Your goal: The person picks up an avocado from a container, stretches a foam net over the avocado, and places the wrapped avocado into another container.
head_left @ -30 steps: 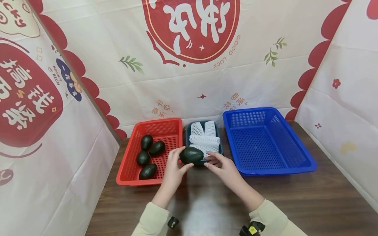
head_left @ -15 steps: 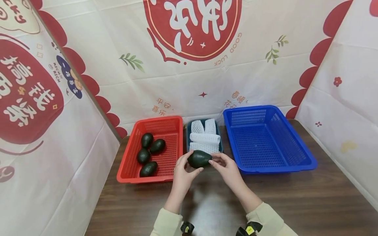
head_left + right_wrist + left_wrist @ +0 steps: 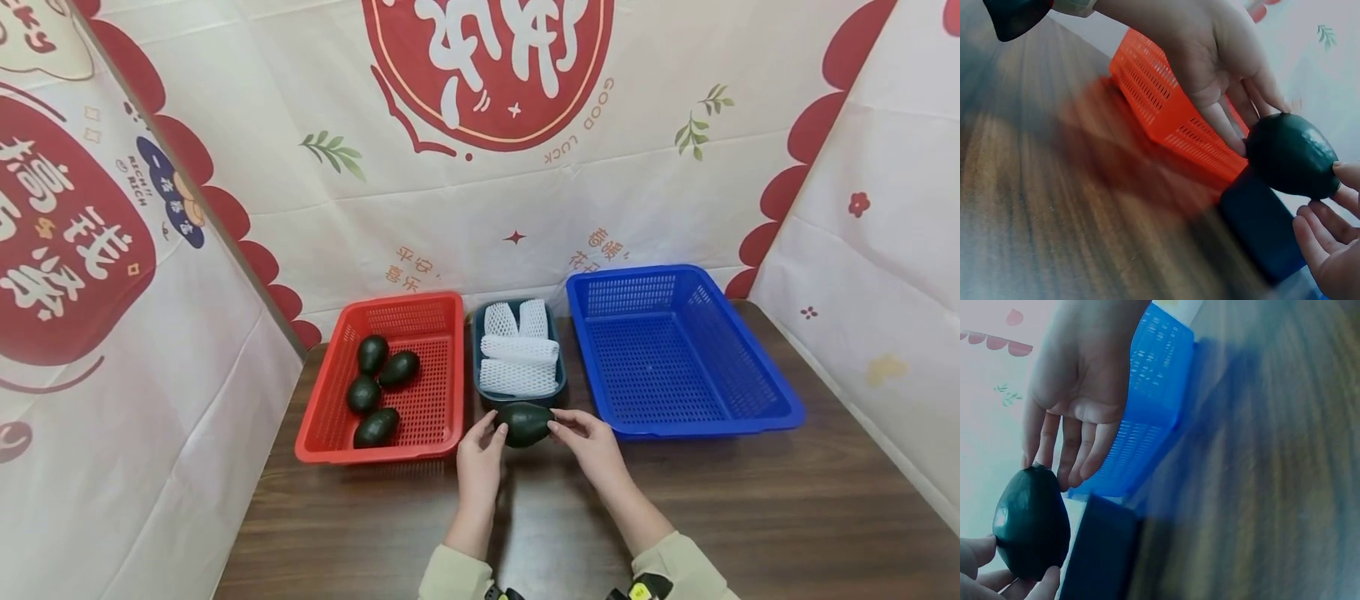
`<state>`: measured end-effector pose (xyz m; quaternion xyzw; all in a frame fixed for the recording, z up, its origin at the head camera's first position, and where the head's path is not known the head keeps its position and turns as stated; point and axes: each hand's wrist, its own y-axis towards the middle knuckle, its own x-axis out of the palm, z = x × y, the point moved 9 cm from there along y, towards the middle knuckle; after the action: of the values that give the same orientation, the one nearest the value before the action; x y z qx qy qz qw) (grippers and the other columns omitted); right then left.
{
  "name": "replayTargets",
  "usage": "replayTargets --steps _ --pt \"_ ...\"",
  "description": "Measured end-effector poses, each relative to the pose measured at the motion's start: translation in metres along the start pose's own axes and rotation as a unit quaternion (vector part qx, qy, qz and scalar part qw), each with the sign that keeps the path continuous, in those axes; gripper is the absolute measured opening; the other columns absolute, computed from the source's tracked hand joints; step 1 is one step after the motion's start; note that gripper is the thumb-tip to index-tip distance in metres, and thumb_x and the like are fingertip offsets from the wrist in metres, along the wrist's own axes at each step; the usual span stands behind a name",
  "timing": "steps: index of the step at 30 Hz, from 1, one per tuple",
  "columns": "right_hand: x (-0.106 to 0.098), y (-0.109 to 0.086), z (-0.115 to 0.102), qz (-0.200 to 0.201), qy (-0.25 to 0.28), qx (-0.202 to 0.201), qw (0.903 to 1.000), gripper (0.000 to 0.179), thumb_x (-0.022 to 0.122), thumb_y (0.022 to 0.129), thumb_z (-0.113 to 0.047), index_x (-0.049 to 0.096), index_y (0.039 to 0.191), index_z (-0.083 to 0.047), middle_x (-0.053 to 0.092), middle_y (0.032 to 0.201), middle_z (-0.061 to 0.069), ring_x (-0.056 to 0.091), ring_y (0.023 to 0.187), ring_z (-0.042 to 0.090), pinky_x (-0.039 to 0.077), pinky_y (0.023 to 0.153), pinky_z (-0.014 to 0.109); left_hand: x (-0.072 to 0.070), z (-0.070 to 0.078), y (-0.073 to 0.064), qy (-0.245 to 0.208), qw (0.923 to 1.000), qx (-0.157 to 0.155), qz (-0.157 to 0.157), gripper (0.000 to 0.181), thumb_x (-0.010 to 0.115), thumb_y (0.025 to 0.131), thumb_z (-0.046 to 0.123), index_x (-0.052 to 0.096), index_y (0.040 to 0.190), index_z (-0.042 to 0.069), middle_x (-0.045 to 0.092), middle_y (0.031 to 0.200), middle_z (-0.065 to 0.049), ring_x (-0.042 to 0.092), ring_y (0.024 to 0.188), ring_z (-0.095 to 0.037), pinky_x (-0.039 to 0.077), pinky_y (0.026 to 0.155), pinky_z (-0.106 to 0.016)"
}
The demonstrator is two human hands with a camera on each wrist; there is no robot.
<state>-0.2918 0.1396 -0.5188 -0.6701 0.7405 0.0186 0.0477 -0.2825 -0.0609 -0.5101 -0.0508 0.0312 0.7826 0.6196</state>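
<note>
A dark green avocado (image 3: 525,424) lies sideways between both hands, held above the table in front of the small teal basket (image 3: 483,402). My left hand (image 3: 480,457) pinches its left end between thumb and fingers. At the other end, my right hand (image 3: 596,446) holds the tip with thumb and fingertips. The left wrist view shows the avocado (image 3: 1033,523) off the table, between the two hands. White foam net sleeves (image 3: 519,377) fill the teal basket just behind. Several more avocados (image 3: 377,427) lie in the red basket (image 3: 454,400) on the left.
A blue basket (image 3: 660,367) stands on the right, with its bottom bare. Wooden table (image 3: 360,525) stretches in front of the baskets. Printed cloth walls (image 3: 450,200) enclose the back and both sides.
Both hands have brought the avocado toward me and slightly right, from over the teal basket to in front of it. The foam sleeves it covered now show. The avocados in the red basket stayed put.
</note>
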Motion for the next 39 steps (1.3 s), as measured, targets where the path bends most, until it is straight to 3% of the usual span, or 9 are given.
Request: replayTargets --steps 2,6,13,21,29,35,39 --pt "-0.001 0.001 0.007 0.009 -0.013 0.008 0.9998 0.031 0.073 0.088 -0.014 0.069 0.115 0.002 0.069 0.1 0.012 0.066 0.083 0.018 0.055 0.081 0.039 0.002 -0.006 0.0 -0.005 0.9998 -0.021 0.002 0.037 0.067 0.093 0.016 0.064 0.127 0.001 0.064 0.121 -0.018 0.062 0.106 -0.031 0.051 0.09 -0.046" --pt "-0.002 0.003 0.018 0.019 -0.027 0.027 0.9991 0.032 0.075 0.087 -0.016 0.071 0.113 -0.001 0.07 0.098 0.01 0.065 0.083 0.019 0.054 0.077 0.037 0.002 -0.012 0.003 -0.008 0.9998 -0.013 0.015 0.034 0.07 0.09 0.009 0.066 0.122 -0.003 0.064 0.12 -0.021 0.063 0.105 -0.034 0.052 0.088 -0.045" --pt "-0.003 0.008 0.029 0.037 -0.079 0.035 0.9956 0.028 0.077 0.084 -0.016 0.074 0.106 0.0 0.071 0.104 0.013 0.063 0.098 0.023 0.05 0.074 0.025 0.004 -0.029 0.008 0.003 0.9996 -0.019 0.022 0.036 0.073 0.085 0.002 0.065 0.119 -0.008 0.064 0.115 -0.028 0.062 0.105 -0.042 0.052 0.087 -0.046" --pt "0.0 0.018 0.038 0.039 -0.105 0.036 0.9931 0.025 0.079 0.081 -0.015 0.075 0.098 0.004 0.072 0.097 0.014 0.066 0.081 0.016 0.051 0.068 0.024 0.006 -0.042 0.012 0.035 0.9989 -0.028 0.013 0.038 0.074 0.084 0.002 0.065 0.119 -0.008 0.065 0.113 -0.027 0.062 0.104 -0.04 0.053 0.085 -0.045" --pt "0.002 0.021 0.04 0.041 -0.102 0.039 0.9932 0.025 0.078 0.082 -0.013 0.074 0.099 0.005 0.072 0.097 0.015 0.065 0.088 0.021 0.052 0.069 0.024 0.006 -0.046 0.017 0.054 0.9982 -0.025 0.012 0.039 0.076 0.084 0.005 0.065 0.12 -0.006 0.066 0.112 -0.023 0.063 0.104 -0.037 0.053 0.085 -0.044" --pt "0.003 0.025 0.044 0.039 -0.071 0.043 0.9958 0.024 0.075 0.084 -0.009 0.072 0.102 0.007 0.071 0.097 0.017 0.067 0.08 0.018 0.055 0.07 0.027 0.009 -0.043 0.021 0.085 0.9962 -0.02 0.0 0.039 0.075 0.085 0.009 0.065 0.122 -0.003 0.066 0.114 -0.02 0.063 0.105 -0.034 0.053 0.085 -0.043" --pt "0.003 0.026 0.044 0.04 -0.104 0.035 0.9931 0.025 0.075 0.084 -0.012 0.073 0.103 0.004 0.071 0.1 0.016 0.066 0.09 0.022 0.054 0.075 0.03 0.01 -0.039 0.021 0.099 0.9951 -0.003 -0.001 0.039 0.075 0.085 0.009 0.065 0.122 -0.002 0.065 0.115 -0.021 0.063 0.105 -0.035 0.053 0.085 -0.043"
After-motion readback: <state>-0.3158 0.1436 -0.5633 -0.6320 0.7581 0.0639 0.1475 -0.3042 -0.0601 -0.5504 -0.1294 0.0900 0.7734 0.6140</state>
